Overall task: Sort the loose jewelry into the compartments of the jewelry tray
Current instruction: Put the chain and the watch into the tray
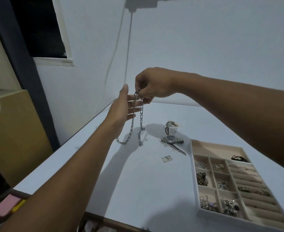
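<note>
- The left hand is at the centre of the frame, fingers straight and released. Its fingertips are against the left strand of the chain necklace, holding nothing.
- The chain hangs in two strands. Its low loops dangle over the white table; I cannot tell whether they touch it.
- The right hand, just above and to the right, has the chain's top end pinched between thumb and fingertips, so all the weight hangs from that pinch.
- From where I stand, the step is gathering this chain. I'd keep the pinch firm, let the flat left palm catch the strands from below, and fold them so the links don't knot.
- Right of the chain, a wristwatch and a few small pieces lie loose on the table.
- At lower right, well apart from the hands, is the jewelry tray. Its long top compartment looks the roomiest spot for the chain.
</note>
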